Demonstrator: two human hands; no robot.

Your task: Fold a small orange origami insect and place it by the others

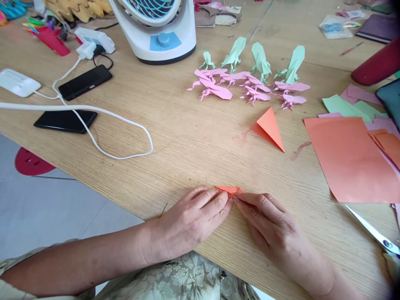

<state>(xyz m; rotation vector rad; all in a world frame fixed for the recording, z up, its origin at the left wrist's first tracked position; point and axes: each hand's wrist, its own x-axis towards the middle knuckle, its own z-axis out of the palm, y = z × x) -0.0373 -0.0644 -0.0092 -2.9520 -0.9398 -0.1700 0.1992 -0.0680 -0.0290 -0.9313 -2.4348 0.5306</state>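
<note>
My left hand and my right hand lie at the near edge of the wooden table, fingertips meeting. Both press flat on a small folded orange paper piece, of which only the top corner shows between the fingers. A second folded orange triangle lies further out, untouched. Behind it sit several pink origami figures and green origami figures in rows.
Orange paper sheets with pink and green sheets lie at right. Scissors sit at the right edge. A white fan stands at the back. Two black phones, a white cable and chargers are at left.
</note>
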